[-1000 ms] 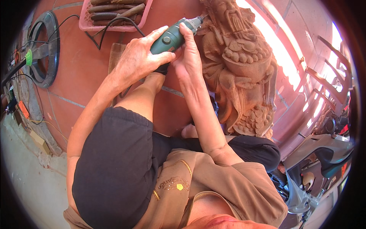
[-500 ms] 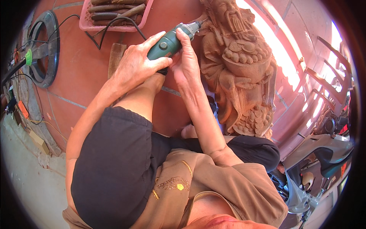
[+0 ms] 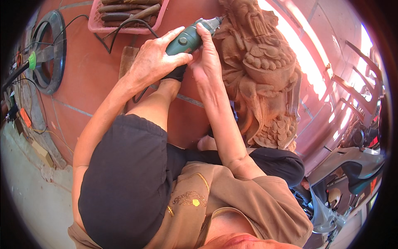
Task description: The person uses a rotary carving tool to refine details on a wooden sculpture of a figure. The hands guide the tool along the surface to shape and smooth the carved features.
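A green rotary tool [image 3: 185, 42] with a grey nose is held between both of my hands. My left hand [image 3: 155, 56] wraps its body from the left, thumb lying along the near side. My right hand [image 3: 206, 60] grips it from the right, with the thumb up near the grey collar. The tool's tip points at the upper left edge of a brown carved wooden statue [image 3: 263, 89], beside the bearded head. Whether the bit touches the wood is too small to tell. The statue lies on its back, showing a bowl of round shapes and a heap of coins.
A pink basket [image 3: 94, 18] of wooden-handled tools stands at the top, a black cord draped over it. A dark round base [image 3: 57, 79] with a pole sits at the left. A wooden block [image 3: 127, 62] lies by my left forearm; a motorbike [image 3: 352, 166] stands lower right.
Both hands and the rotary tool have shifted slightly right and up, along the statue's upper left edge. The statue shows no clear movement.
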A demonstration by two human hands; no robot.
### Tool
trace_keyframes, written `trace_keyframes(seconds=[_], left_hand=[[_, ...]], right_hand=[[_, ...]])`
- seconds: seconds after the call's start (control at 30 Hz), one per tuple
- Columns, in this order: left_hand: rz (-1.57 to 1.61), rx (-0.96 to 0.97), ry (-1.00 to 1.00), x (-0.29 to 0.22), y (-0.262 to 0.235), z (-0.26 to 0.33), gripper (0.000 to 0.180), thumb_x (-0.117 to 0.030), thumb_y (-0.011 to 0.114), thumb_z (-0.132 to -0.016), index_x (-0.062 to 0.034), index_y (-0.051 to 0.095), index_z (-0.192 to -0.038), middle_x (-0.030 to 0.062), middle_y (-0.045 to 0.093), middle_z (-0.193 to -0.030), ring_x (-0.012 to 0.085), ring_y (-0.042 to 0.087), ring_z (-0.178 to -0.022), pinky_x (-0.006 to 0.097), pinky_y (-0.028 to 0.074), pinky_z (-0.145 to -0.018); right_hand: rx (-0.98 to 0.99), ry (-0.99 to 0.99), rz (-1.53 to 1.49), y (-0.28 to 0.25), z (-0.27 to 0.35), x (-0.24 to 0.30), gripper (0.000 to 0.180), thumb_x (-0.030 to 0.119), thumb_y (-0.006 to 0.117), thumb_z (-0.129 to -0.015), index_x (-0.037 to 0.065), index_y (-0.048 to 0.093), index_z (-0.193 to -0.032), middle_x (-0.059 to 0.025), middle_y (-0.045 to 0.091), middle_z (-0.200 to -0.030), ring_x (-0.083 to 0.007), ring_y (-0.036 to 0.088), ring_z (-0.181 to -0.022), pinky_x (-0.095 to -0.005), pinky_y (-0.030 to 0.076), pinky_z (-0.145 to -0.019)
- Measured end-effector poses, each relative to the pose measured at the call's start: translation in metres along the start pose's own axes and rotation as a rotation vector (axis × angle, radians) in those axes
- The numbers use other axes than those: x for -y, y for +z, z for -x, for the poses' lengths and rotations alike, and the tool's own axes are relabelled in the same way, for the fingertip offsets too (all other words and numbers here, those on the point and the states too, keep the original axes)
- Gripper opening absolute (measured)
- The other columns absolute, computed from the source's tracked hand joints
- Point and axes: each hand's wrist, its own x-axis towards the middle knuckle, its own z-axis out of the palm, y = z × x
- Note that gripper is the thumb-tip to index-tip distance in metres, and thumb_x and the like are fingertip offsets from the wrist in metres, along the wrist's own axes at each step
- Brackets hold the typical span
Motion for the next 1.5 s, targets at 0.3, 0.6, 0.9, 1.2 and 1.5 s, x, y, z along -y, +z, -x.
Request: trace_keyframes(seconds=[0.3, 0.6, 0.9, 1.2, 1.5], left_hand=[[-0.039, 0.024, 0.001, -0.003, -0.005, 0.006, 0.070, -0.024, 0.076, -0.080, -0.0070, 0.052, -0.143, 0.0137, 0.072, -0.098, 0.0153, 0.068, -0.089, 0.031, 0.054, -0.082], [-0.004, 0.020, -0.036, 0.002, -0.005, 0.006, 0.069, -0.025, 0.076, -0.081, -0.0073, 0.052, -0.143, 0.0141, 0.072, -0.102, 0.0168, 0.067, -0.092, 0.032, 0.053, -0.085], [-0.012, 0.011, 0.005, 0.002, -0.004, -0.002, 0.071, -0.028, 0.076, -0.080, -0.0056, 0.051, -0.143, 0.0167, 0.071, -0.104, 0.0186, 0.068, -0.093, 0.034, 0.053, -0.086], [0.013, 0.019, -0.004, 0.001, -0.006, 0.007, 0.069, -0.022, 0.077, -0.080, -0.0079, 0.052, -0.143, 0.0136, 0.072, -0.101, 0.0151, 0.067, -0.092, 0.031, 0.053, -0.085], [-0.040, -0.001, -0.017, 0.005, -0.006, 0.001, 0.069, -0.027, 0.075, -0.080, -0.0069, 0.052, -0.143, 0.0140, 0.072, -0.101, 0.0169, 0.068, -0.092, 0.033, 0.053, -0.086]], right_hand=[[0.006, -0.001, -0.004, 0.002, 0.008, -0.002, 0.041, 0.033, 0.075, -0.088, 0.003, 0.058, -0.111, -0.0047, 0.063, -0.099, -0.0144, 0.064, -0.089, -0.0326, 0.056, -0.078], [0.007, 0.004, 0.012, 0.004, 0.005, -0.005, 0.043, 0.035, 0.076, -0.086, 0.005, 0.059, -0.112, -0.0040, 0.062, -0.099, -0.0140, 0.063, -0.091, -0.0316, 0.056, -0.079], [0.012, 0.007, -0.007, 0.002, -0.003, -0.003, 0.043, 0.033, 0.076, -0.087, 0.004, 0.059, -0.112, -0.0046, 0.062, -0.100, -0.0150, 0.062, -0.093, -0.0332, 0.055, -0.082], [0.001, -0.015, 0.002, 0.005, 0.009, -0.003, 0.041, 0.033, 0.076, -0.088, 0.005, 0.059, -0.112, -0.0037, 0.062, -0.100, -0.0140, 0.061, -0.092, -0.0323, 0.054, -0.081], [0.014, 0.021, -0.005, 0.004, -0.005, -0.004, 0.043, 0.032, 0.077, -0.086, 0.004, 0.059, -0.113, -0.0049, 0.062, -0.101, -0.0152, 0.062, -0.094, -0.0339, 0.056, -0.081]])
